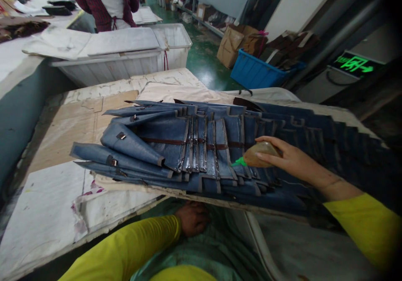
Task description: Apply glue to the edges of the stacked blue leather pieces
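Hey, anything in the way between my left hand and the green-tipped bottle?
Yes: the table's near edge and some overlapping blue pieces lie between your left hand and the bottle in your right hand.

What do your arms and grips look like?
The left sleeve and right sleeve are bright yellow; the right one ends higher up. The left grip and right grip wear no gloves. A thin line marks the right wrist, too blurry to name.

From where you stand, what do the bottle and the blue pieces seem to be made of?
The bottle: probably soft plastic, brownish and cloudy, with a green nozzle. The blue pieces: leather or coated fabric, given their dull sheen and soft folds; I can't tell which.
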Demonstrator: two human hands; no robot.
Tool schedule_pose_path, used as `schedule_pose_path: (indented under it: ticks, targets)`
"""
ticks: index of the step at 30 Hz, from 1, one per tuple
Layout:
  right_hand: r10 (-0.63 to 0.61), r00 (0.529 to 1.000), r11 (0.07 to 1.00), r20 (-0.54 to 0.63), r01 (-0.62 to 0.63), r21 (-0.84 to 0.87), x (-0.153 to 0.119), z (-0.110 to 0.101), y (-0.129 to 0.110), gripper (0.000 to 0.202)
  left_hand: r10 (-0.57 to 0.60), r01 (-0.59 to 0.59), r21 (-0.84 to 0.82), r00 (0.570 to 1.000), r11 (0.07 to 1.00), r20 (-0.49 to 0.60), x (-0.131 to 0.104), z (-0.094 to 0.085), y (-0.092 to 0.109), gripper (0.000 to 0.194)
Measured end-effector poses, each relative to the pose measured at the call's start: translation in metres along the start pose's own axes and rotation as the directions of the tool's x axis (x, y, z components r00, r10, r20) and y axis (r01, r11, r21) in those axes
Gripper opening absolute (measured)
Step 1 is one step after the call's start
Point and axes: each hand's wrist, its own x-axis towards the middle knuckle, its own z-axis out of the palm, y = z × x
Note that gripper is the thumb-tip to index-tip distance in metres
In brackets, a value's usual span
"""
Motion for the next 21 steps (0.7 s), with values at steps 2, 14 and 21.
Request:
schedule_pose_path:
  ticks: [2, 14, 21]
  targets:
    - [0.072, 0.997, 0.994, 0.014, -0.073, 0.082, -0.006, 0.0, 0.004, 0.051, 0.006, -0.006, -0.002, 1.0, 1.0, 0.002, 0.0, 0.0, 0.0, 0.029]
    - [0.154, 0.986, 0.954, 0.068, -0.167, 0.249, -0.021, 0.002, 0.013, 0.047, 0.005, -0.006, 0.017, 1.0, 1.0, 0.025, 0.001, 0.001, -0.001, 0.027]
    - [0.165, 0.981, 0.946, 0.104, -0.187, 0.266, -0.031, 0.0, 0.02, 0.044, 0.001, -0.001, -0.007, 1.0, 1.0, 0.011, 0.0, 0.001, -0.001, 0.029]
